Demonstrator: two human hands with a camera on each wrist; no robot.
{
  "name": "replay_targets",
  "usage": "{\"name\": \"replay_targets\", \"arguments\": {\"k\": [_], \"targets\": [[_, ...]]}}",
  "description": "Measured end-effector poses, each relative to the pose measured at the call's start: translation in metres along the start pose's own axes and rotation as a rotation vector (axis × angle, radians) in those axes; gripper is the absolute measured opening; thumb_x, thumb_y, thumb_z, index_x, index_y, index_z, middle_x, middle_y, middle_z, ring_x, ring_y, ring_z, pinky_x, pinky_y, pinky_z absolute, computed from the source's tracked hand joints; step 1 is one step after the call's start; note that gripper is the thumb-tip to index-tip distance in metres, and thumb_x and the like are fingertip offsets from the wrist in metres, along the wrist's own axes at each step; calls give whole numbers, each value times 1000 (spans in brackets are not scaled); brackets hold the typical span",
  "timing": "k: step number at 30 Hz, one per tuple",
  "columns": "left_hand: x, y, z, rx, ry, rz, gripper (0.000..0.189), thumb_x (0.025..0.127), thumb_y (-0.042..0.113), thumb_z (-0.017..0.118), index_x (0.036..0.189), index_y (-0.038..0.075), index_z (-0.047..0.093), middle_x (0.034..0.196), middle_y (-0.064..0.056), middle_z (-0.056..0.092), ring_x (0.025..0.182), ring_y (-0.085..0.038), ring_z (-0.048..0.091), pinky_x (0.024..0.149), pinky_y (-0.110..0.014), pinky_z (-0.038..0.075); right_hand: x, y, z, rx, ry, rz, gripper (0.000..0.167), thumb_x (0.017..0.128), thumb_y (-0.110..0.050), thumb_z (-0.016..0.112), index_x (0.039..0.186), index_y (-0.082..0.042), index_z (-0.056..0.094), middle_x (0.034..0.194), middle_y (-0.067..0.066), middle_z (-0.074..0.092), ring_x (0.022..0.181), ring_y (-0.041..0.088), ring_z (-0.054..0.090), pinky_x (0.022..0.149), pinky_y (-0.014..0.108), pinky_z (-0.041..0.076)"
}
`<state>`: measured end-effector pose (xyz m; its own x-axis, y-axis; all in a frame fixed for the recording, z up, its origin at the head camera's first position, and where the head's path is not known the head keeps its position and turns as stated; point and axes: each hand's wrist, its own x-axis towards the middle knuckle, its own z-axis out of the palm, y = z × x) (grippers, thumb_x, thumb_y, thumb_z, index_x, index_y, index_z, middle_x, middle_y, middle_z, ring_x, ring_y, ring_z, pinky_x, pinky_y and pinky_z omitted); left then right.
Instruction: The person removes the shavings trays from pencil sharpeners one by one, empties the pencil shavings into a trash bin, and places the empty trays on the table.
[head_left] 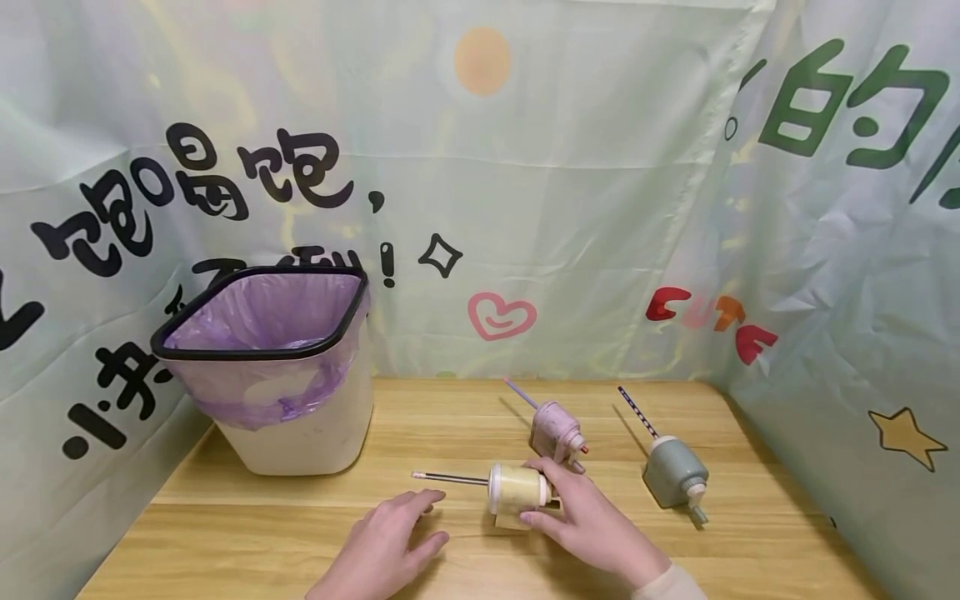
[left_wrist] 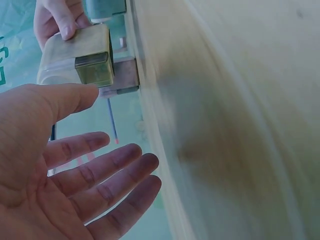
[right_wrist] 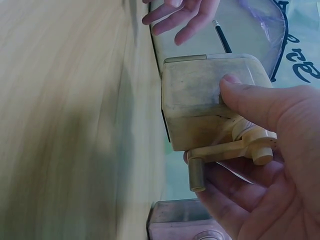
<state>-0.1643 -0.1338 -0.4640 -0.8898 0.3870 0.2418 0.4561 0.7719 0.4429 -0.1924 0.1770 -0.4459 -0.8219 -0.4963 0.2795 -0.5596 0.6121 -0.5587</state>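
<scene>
Right hand (head_left: 588,518) grips a yellow sharpener (head_left: 517,488), likely to steady it; left hand (head_left: 386,537), fingers spread, hovers near its pencil (head_left: 453,478).

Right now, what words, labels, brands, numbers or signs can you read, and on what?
"CUTE": cloth, right
"的": cloth, upper right
"!": cloth, left of centre
",": cloth, left
Black characters, cloth left: stylised, some hidden; can't read surely
Green strokes, right edge: cut off
Sharpeners, pencils, bin: none readable
</scene>
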Motion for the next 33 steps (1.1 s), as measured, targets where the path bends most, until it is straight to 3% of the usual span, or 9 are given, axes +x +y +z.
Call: {"name": "replay_targets", "arguments": {"k": [6,13,22,28,33], "targets": [[3,1,2,-60,6,33,43,97,32,80,135,14,69,116,-3,80,97,-15,75,78,-34,65,-4,-4,-3,4,13,-19,47,99,-39,78,137,-19,59,117,-11,69,102,1,64,86,30,60],[7,1,3,-153,-23,38,45,100,35,77,138,13,68,124,-7,79,99,-18,77,81,-34,66,-6,-9,-5,18,24,-51,48,99,-40,78,138,-18,59,117,-11,68,98,-1,63,82,28,58],[14,6,8,-382,-44,59,43,102,35,75,130,3,70,126,-14,76,106,-24,79,82,-29,66,-5,-15,-8,22,26,-73,48,99,-41,77,139,-20,59,115,-12,69,94,-2,62,80,27,58],[15,9,13,-508,-63,65,50,101,39,76,142,11,66,133,-13,74,107,-22,78,83,-26,65,-5,-19,-8,41,38,-118,46,99,-39,78,138,-24,58,114,-14,68,95,-2,62,81,28,59],[10,12,16,-583,-79,54,55,100,42,77,147,18,63,136,-10,73,110,-15,77,86,-22,64,-4,-21,-5,82,1,-138,45,101,-40,75,140,-24,57,114,-13,69,97,-2,64,83,26,59]]}}
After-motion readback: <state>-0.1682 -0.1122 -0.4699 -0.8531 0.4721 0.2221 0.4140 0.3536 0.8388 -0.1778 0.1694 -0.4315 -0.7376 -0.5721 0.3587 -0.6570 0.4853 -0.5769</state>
